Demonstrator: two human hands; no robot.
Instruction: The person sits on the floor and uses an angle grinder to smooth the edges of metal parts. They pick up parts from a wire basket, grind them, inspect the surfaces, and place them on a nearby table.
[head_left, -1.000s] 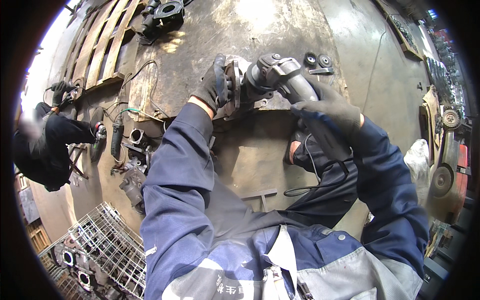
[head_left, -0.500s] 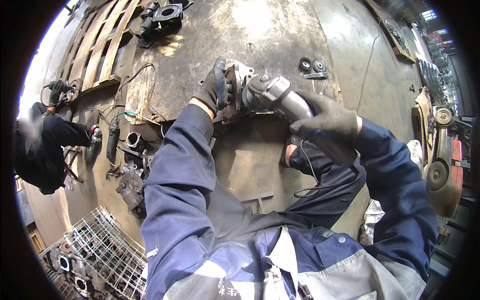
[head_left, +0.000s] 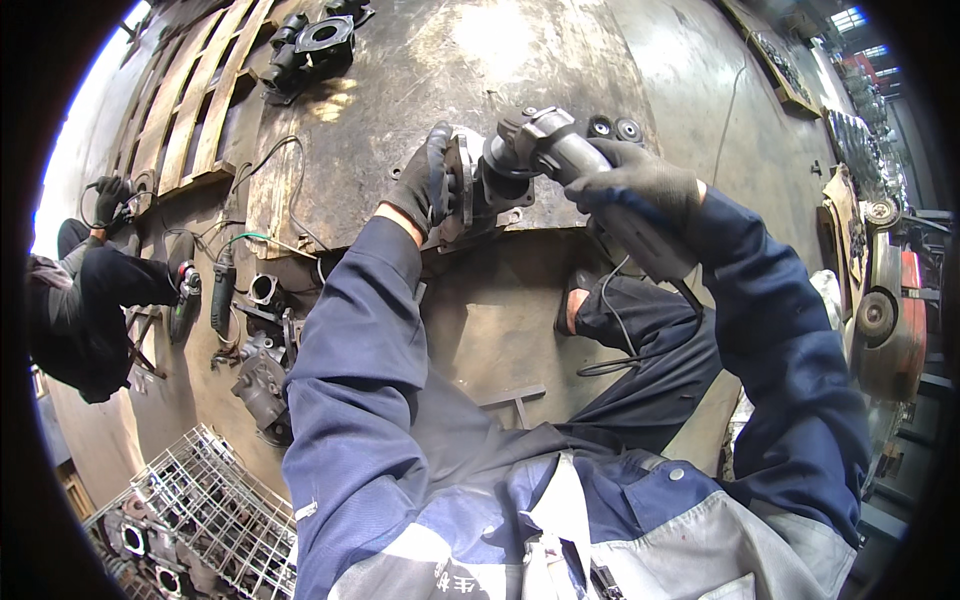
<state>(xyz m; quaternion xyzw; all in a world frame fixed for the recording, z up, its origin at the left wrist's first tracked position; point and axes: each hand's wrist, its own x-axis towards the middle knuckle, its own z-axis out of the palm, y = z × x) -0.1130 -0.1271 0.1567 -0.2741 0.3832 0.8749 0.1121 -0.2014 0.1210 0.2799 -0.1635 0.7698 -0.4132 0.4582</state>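
My gloved left hand (head_left: 424, 187) is closed on the left side of a dark metal casting (head_left: 497, 192), its thumb up along the flange. The casting stands on the near edge of a worn board (head_left: 390, 95). In my gloved right hand (head_left: 645, 187) is a grey angle grinder (head_left: 567, 150), gripped round its body. The grinder's head lies just above the casting's right part; whether its disc touches the metal cannot be made out. Its cable hangs down beside my right leg.
Other dark castings sit at the board's far left (head_left: 318, 45) and on the floor at left (head_left: 262, 390). Small round discs (head_left: 628, 130) lie right of the grinder. A wooden pallet (head_left: 200, 100), a wire basket (head_left: 215, 500) and a seated co-worker (head_left: 90, 310) are at left.
My right hand has moved the grinder up and away from me, uncovering more of the casting below its head. My left hand stays on the casting.
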